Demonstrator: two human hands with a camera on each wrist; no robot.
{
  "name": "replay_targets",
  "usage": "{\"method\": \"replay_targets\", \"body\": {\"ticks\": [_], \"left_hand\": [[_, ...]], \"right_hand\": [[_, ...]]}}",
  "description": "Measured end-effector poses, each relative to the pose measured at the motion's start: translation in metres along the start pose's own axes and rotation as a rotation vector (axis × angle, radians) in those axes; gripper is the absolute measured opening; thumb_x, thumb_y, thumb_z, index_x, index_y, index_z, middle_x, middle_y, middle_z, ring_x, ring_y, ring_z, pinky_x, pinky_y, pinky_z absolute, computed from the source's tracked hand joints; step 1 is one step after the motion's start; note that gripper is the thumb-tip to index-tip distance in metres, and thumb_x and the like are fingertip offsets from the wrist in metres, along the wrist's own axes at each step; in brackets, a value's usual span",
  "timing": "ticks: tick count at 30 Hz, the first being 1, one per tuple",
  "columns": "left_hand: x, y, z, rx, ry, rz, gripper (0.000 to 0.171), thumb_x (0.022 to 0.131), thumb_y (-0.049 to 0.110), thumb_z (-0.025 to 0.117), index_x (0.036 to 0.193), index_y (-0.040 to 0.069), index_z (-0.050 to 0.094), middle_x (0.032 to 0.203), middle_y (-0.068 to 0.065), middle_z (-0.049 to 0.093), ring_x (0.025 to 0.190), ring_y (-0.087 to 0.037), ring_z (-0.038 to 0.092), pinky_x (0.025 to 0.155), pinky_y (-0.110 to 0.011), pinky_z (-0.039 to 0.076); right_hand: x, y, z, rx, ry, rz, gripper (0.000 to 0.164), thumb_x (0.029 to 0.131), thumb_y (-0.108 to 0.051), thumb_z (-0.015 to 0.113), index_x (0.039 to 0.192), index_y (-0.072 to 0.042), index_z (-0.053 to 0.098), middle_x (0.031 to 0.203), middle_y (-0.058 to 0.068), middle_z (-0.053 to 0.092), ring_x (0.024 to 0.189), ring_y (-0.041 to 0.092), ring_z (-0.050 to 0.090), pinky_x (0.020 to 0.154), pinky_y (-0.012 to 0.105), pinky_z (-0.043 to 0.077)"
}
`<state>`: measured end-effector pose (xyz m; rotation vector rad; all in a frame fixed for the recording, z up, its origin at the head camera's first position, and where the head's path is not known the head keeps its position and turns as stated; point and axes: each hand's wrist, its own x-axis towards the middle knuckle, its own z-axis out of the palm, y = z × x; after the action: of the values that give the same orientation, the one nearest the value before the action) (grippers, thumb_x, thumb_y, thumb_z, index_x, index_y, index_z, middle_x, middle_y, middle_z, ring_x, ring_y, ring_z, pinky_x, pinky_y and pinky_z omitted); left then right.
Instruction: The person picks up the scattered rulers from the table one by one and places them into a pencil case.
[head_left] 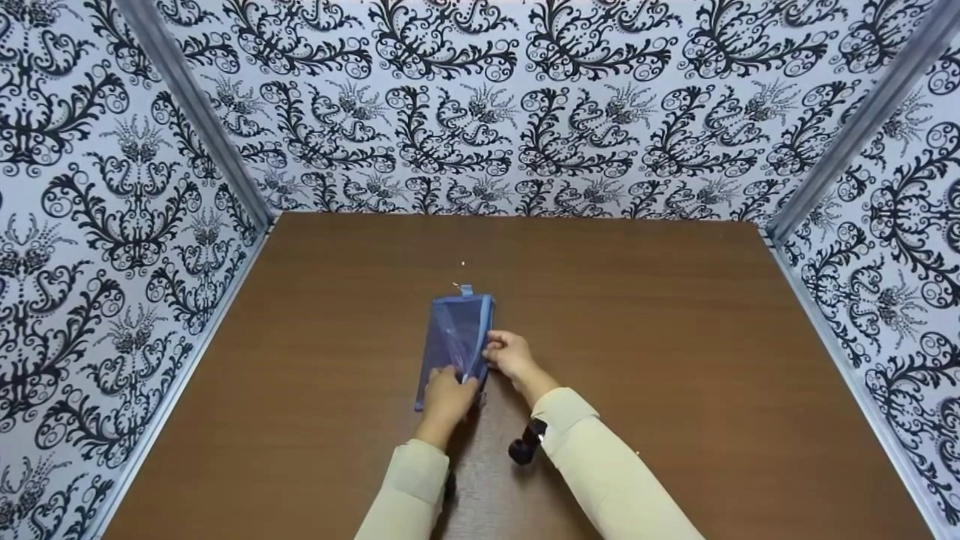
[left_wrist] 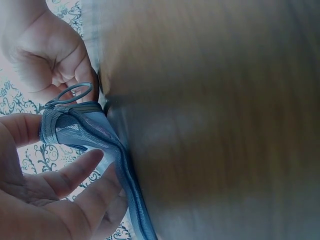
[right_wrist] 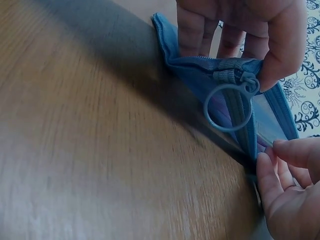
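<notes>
A blue mesh zipper pouch (head_left: 459,334) is held tilted over the brown table, its near end raised. My left hand (head_left: 448,394) grips that near end, thumb on one side and fingers on the other, as the left wrist view shows of the pouch (left_wrist: 85,127). The right hand (head_left: 510,354) pinches the pouch's right zippered edge, with thumb and fingertips at the edge in the right wrist view. From the zipper's near end hangs a round ring pull (right_wrist: 209,112). Something pinkish-purple shows faintly through the mesh.
A small tab with a metal clip (head_left: 465,289) sticks out from the pouch's far end. Under the right sleeve hangs a black device (head_left: 525,444). Patterned walls (head_left: 480,112) enclose the brown table (head_left: 675,337) at the back and both sides.
</notes>
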<state>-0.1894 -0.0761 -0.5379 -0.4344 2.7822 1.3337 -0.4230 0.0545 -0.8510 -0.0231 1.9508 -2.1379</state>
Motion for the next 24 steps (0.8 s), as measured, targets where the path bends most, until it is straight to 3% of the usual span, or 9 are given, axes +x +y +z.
{"method": "replay_targets", "body": {"ticks": [5, 7, 9, 11, 14, 19, 21, 24], "left_hand": [[0.000, 0.002, 0.000, 0.015, -0.008, -0.012, 0.045, 0.084, 0.021, 0.060, 0.119, -0.007, 0.060, 0.119, -0.025, 0.051, 0.108, -0.044, 0.054, 0.090, -0.052, 0.045], [-0.001, 0.003, -0.001, 0.028, 0.000, -0.011, 0.043, 0.084, 0.021, 0.060, 0.116, -0.007, 0.061, 0.115, -0.023, 0.052, 0.104, -0.042, 0.055, 0.087, -0.050, 0.046], [-0.002, 0.004, -0.002, 0.030, 0.006, -0.011, 0.041, 0.084, 0.020, 0.060, 0.114, -0.007, 0.062, 0.113, -0.023, 0.052, 0.103, -0.042, 0.055, 0.087, -0.050, 0.046], [-0.002, 0.004, -0.002, 0.032, 0.012, -0.006, 0.041, 0.083, 0.020, 0.061, 0.113, -0.007, 0.062, 0.113, -0.023, 0.052, 0.102, -0.042, 0.056, 0.087, -0.050, 0.046], [-0.001, 0.003, -0.001, 0.027, 0.003, -0.009, 0.040, 0.084, 0.020, 0.062, 0.114, -0.007, 0.062, 0.115, -0.024, 0.052, 0.103, -0.042, 0.055, 0.088, -0.052, 0.045], [0.000, 0.002, -0.001, 0.035, -0.003, -0.011, 0.039, 0.085, 0.022, 0.063, 0.113, -0.005, 0.063, 0.113, -0.022, 0.053, 0.101, -0.040, 0.056, 0.086, -0.050, 0.046], [0.000, 0.002, -0.001, 0.039, -0.002, -0.010, 0.039, 0.085, 0.022, 0.063, 0.113, -0.005, 0.063, 0.113, -0.022, 0.053, 0.101, -0.040, 0.056, 0.086, -0.050, 0.046], [0.001, 0.002, 0.000, 0.048, -0.001, -0.004, 0.040, 0.085, 0.022, 0.063, 0.114, -0.005, 0.063, 0.113, -0.023, 0.053, 0.101, -0.040, 0.056, 0.086, -0.050, 0.046]], "right_hand": [[0.006, 0.000, 0.002, -0.053, 0.017, 0.059, 0.058, 0.078, 0.002, 0.073, 0.133, -0.010, 0.057, 0.100, 0.011, 0.066, 0.087, 0.022, 0.067, 0.071, 0.040, 0.057], [-0.007, -0.017, 0.007, -0.060, 0.012, 0.059, 0.058, 0.078, 0.003, 0.072, 0.133, -0.009, 0.057, 0.099, 0.011, 0.067, 0.086, 0.022, 0.068, 0.071, 0.039, 0.057], [0.011, 0.008, 0.000, -0.051, 0.001, 0.041, 0.058, 0.076, 0.000, 0.076, 0.130, -0.013, 0.060, 0.099, 0.011, 0.067, 0.086, 0.023, 0.069, 0.070, 0.039, 0.057], [0.004, 0.000, 0.000, -0.048, -0.006, 0.018, 0.057, 0.076, -0.001, 0.077, 0.129, -0.011, 0.061, 0.095, 0.009, 0.067, 0.083, 0.020, 0.068, 0.068, 0.038, 0.057], [-0.045, -0.062, 0.014, -0.058, -0.002, -0.003, 0.052, 0.077, 0.004, 0.073, 0.127, -0.004, 0.061, 0.088, 0.006, 0.066, 0.078, 0.016, 0.066, 0.066, 0.034, 0.057], [-0.156, -0.210, 0.052, -0.122, 0.058, 0.034, 0.044, 0.082, 0.014, 0.061, 0.125, 0.012, 0.055, 0.081, 0.007, 0.061, 0.074, 0.014, 0.062, 0.070, 0.034, 0.056], [-0.186, -0.251, 0.063, -0.140, 0.077, 0.058, 0.042, 0.082, 0.016, 0.059, 0.124, 0.016, 0.053, 0.082, 0.009, 0.061, 0.074, 0.014, 0.060, 0.074, 0.035, 0.056], [-0.209, -0.281, 0.069, -0.136, 0.075, 0.068, 0.041, 0.084, 0.017, 0.056, 0.124, 0.019, 0.050, 0.084, 0.012, 0.060, 0.075, 0.013, 0.059, 0.078, 0.037, 0.055]]}}
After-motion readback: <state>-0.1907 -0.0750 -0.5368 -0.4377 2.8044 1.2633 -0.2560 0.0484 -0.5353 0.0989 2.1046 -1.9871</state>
